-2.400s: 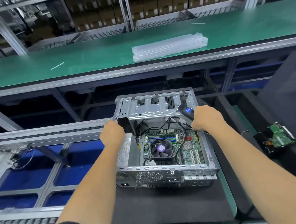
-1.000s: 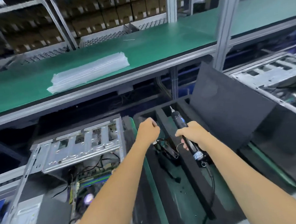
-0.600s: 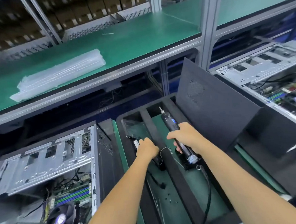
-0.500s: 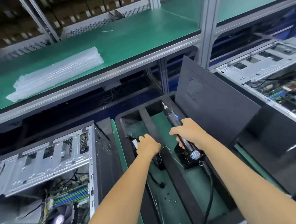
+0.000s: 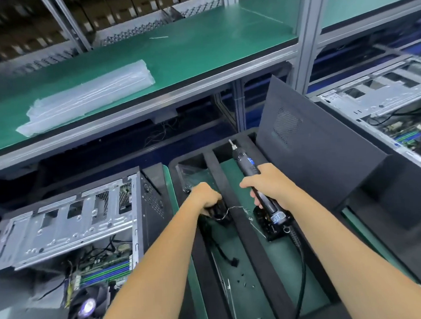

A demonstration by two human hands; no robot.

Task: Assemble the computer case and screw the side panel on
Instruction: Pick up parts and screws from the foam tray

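Presently: right hand [image 5: 270, 185] wrapped round electric screwdriver [image 5: 251, 179], bit up | left hand [image 5: 205, 194] curled on small dark part in foam tray [image 5: 248, 231]; part unclear | open computer case [image 5: 68, 222] left, side panel [image 5: 312, 153] leaning right | risks: trailing cord snags the tray; loose screws scatter.

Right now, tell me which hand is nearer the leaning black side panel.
Right. The right hand grips the electric screwdriver just beside the side panel; the left hand sits farther left, across the tray divider.
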